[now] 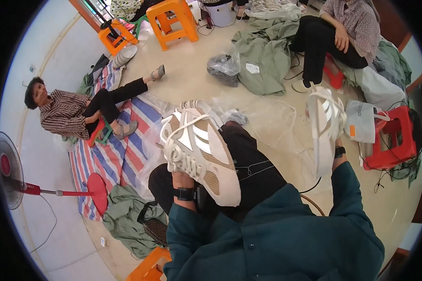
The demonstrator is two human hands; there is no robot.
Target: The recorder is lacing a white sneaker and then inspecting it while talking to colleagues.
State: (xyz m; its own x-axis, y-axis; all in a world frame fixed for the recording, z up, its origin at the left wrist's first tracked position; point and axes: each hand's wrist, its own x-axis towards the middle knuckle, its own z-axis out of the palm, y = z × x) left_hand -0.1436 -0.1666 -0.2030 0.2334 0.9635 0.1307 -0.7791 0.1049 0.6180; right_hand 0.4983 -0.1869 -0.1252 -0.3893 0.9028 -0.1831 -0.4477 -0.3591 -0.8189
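My left hand (182, 180) holds up a white and beige sneaker (214, 157) with tan mesh panels and cream laces. Its side and sole edge face me, tilted, above my dark-trousered lap. Most of that hand is hidden by the shoe. Out to the right, my right hand (338, 141) grips a matching sneaker (321, 133), held upright with its pale sole edge toward my body. The fingers there are largely behind the shoe. The two sneakers are well apart. Just beyond the left one, part of another light shoe (192, 104) shows. A thin loop of cord (255, 167) lies across my lap.
One person sits left on a striped sheet (122, 161), another at the upper right. A standing fan (96, 193) is at left, a red stool (393, 140) with cables at right. Clear plastic (272, 119), green cloth (262, 61) and an orange stool (172, 21) lie beyond.
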